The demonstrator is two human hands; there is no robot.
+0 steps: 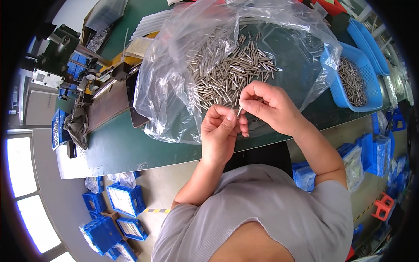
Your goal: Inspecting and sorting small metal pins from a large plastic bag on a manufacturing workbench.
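Just over the near edge of the bench, my left hand (221,131) and my right hand (276,110) meet with thumbs and forefingers pinched. Between their fingertips is a thin metal pin (239,111), mostly covered by the fingers. Right behind them a heap of similar grey metal pins (235,67) lies on a large clear plastic bag (163,83) spread over the green bench top (174,155). To the right of the bag stands a blue perforated basket (371,89) with more pins (351,81) in it.
An empty-looking blue tray (370,46) lies beyond the basket. A dark green bench machine (63,48) with a metal plate occupies the left side. Blue crates (126,198) stand on the floor at left, and a red stool (383,206) at right.
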